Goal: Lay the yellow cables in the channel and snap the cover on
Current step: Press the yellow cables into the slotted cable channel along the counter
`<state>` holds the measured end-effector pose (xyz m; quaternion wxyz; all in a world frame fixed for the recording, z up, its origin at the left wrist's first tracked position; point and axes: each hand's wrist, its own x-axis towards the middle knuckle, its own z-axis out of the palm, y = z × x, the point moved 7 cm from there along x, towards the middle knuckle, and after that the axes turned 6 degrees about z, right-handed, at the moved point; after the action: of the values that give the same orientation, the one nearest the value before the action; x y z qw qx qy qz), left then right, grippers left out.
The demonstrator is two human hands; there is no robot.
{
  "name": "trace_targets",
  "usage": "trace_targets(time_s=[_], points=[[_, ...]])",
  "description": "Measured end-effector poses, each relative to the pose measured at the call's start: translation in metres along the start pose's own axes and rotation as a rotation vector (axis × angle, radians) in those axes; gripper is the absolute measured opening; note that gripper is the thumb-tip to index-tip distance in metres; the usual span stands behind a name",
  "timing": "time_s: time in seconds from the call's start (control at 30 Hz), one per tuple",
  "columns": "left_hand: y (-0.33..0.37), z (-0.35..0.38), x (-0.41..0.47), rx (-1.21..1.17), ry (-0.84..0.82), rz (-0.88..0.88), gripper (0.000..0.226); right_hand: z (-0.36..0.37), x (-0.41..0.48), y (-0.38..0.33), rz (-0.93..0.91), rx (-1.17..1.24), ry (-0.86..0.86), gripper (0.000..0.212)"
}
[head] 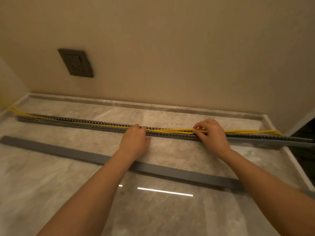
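Observation:
A long grey slotted channel (85, 124) lies on the marble floor parallel to the wall. Yellow cables (170, 130) run along it from the left corner to the right end; left of my hands they sit inside, to the right they ride above the rim. My left hand (136, 139) rests on the channel's front wall with its fingertips on the cables. My right hand (210, 133) pinches the cables over the channel. The flat grey cover (71, 154) lies loose on the floor nearer to me, partly under my forearms.
A beige wall stands right behind the channel, with a dark socket plate (75, 63) at upper left. A raised marble border (170, 106) runs along the wall. At the far right the floor ends at a dark gap (305, 133).

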<state>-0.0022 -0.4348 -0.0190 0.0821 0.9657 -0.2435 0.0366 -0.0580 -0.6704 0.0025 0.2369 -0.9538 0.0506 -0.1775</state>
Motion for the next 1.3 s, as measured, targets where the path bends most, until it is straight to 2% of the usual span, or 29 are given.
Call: trace_targets(time_s=[0.13,0.3,0.47,0.57,0.67,0.73,0.8,0.97,1.1,1.3], points=[[-0.004,0.003,-0.002,-0.057,-0.023,-0.041,0.04,-0.004,-0.013,-0.004,-0.111,-0.006,0.013,0.014],[-0.003,0.001,-0.003,-0.072,-0.019,-0.061,0.041,0.004,-0.025,-0.008,-0.158,-0.221,-0.085,0.026],[-0.002,-0.002,-0.002,-0.034,-0.012,-0.002,0.042,0.013,-0.03,-0.006,-0.073,-0.364,-0.201,0.043],[0.002,-0.005,0.001,0.063,-0.062,0.05,0.041,0.018,-0.037,-0.006,-0.015,-0.321,-0.272,0.049],[0.009,-0.015,0.01,0.235,-0.101,0.092,0.039,0.016,-0.039,-0.007,0.073,-0.259,-0.271,0.051],[0.018,-0.025,0.015,0.304,-0.051,0.115,0.036,0.014,-0.039,-0.007,0.123,-0.232,-0.254,0.051],[0.039,-0.031,0.018,0.264,0.005,0.173,0.033,0.015,-0.038,-0.005,0.174,-0.203,-0.253,0.053],[0.121,-0.005,0.008,-0.202,-0.117,0.373,0.03,0.011,-0.028,0.006,0.311,0.038,-0.232,0.055],[0.167,0.008,0.003,-0.282,-0.046,0.447,0.045,0.007,-0.022,0.016,0.463,0.504,-0.236,0.041],[0.194,0.014,0.012,-0.238,0.013,0.339,0.038,-0.006,-0.015,0.035,0.56,0.725,-0.268,0.03]])
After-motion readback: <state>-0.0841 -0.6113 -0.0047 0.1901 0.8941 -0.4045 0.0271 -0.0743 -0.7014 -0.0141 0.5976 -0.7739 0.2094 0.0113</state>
